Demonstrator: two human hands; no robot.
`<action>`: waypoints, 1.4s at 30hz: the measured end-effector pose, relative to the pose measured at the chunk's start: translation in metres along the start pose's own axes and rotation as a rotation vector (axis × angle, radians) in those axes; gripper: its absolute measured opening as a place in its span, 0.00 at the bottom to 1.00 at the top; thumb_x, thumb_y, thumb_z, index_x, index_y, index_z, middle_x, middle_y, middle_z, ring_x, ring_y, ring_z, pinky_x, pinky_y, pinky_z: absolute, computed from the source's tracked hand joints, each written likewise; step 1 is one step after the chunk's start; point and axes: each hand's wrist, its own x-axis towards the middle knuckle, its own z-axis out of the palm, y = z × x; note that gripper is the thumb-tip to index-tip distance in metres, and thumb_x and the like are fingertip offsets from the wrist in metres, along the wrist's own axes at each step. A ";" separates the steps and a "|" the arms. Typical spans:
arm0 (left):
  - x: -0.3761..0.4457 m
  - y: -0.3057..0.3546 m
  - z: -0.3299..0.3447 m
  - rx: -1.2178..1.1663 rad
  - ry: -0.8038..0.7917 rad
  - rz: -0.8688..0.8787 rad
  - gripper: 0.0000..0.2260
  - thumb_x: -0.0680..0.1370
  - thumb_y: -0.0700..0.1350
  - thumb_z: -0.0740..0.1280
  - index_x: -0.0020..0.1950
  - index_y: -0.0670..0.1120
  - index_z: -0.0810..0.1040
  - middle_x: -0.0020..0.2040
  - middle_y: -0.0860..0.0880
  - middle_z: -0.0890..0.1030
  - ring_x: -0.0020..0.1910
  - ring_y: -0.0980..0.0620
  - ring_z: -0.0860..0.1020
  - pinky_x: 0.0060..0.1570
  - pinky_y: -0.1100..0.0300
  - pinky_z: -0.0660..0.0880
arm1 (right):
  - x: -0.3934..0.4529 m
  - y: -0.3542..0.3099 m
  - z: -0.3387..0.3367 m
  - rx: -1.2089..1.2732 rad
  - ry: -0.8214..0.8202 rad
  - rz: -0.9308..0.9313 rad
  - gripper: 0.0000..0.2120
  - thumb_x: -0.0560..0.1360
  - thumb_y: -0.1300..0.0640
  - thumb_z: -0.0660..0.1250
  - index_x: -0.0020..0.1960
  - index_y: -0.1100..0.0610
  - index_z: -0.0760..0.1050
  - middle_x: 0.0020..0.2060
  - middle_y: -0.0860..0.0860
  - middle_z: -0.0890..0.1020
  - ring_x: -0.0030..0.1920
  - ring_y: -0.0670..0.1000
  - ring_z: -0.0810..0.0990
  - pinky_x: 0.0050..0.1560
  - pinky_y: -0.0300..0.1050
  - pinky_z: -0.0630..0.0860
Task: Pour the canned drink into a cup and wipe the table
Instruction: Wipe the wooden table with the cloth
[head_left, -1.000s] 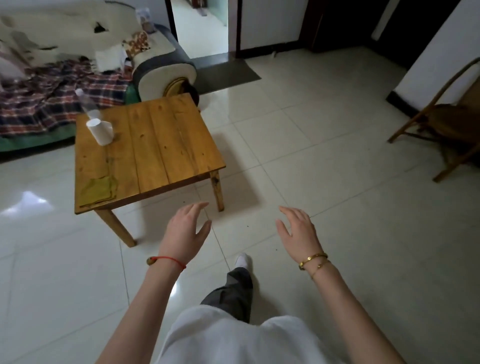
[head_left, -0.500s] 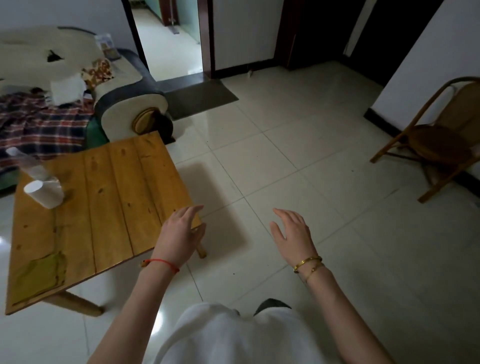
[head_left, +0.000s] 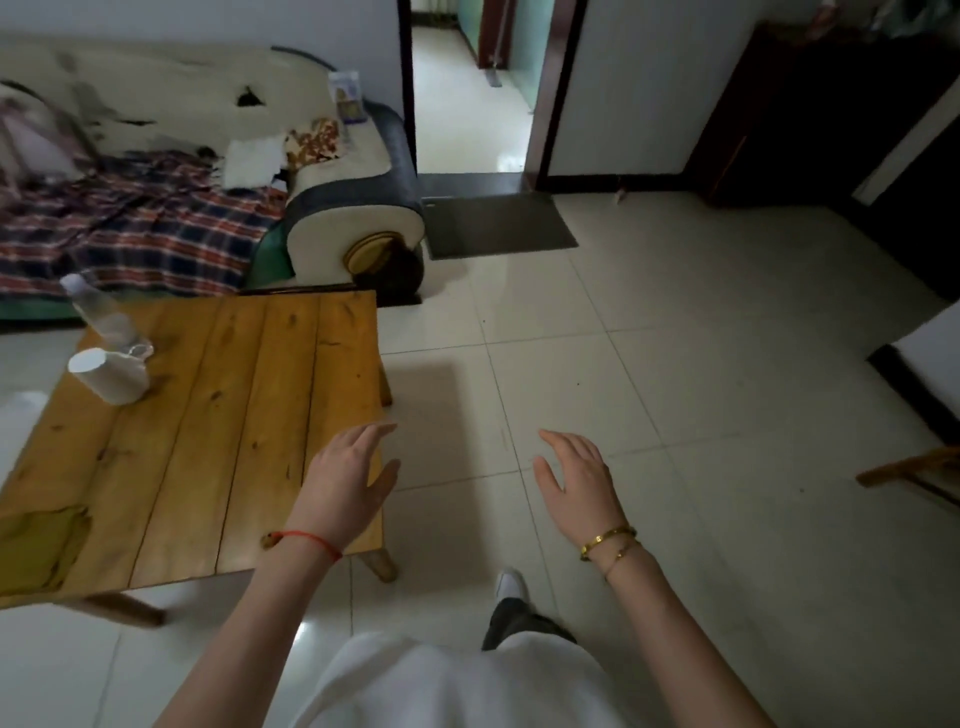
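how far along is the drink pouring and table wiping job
Nothing looks done yet. The white cup and the clear bottle stand untouched at the far left of the wooden table, and the green cloth lies flat at its near left corner. In hand: nothing; the left hand and right hand are open and empty, held out near the table's right edge. Pouring and wiping are both left.

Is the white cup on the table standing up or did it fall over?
Standing up. The white cup rests on its base on the wooden table, rim on top, beside the clear bottle; the wide lens just makes it look slanted.
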 end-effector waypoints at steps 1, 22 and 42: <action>0.011 0.004 0.001 -0.007 0.027 -0.040 0.20 0.79 0.48 0.66 0.71 0.48 0.71 0.66 0.47 0.76 0.65 0.47 0.75 0.64 0.54 0.74 | 0.023 0.003 -0.006 -0.006 -0.023 -0.033 0.28 0.75 0.44 0.51 0.67 0.58 0.72 0.63 0.53 0.77 0.66 0.54 0.70 0.69 0.45 0.64; 0.120 -0.035 0.006 -0.104 0.404 -0.799 0.19 0.80 0.49 0.65 0.71 0.49 0.72 0.67 0.48 0.76 0.65 0.49 0.74 0.64 0.55 0.71 | 0.331 -0.080 0.074 -0.043 -0.536 -0.676 0.20 0.81 0.50 0.57 0.71 0.53 0.67 0.66 0.50 0.73 0.69 0.49 0.66 0.71 0.48 0.64; 0.136 -0.124 -0.038 -0.159 0.676 -1.301 0.21 0.80 0.49 0.65 0.72 0.50 0.69 0.69 0.50 0.74 0.68 0.51 0.71 0.68 0.53 0.71 | 0.405 -0.271 0.217 -0.144 -0.893 -1.126 0.20 0.81 0.50 0.57 0.71 0.53 0.67 0.68 0.49 0.72 0.72 0.50 0.64 0.72 0.53 0.64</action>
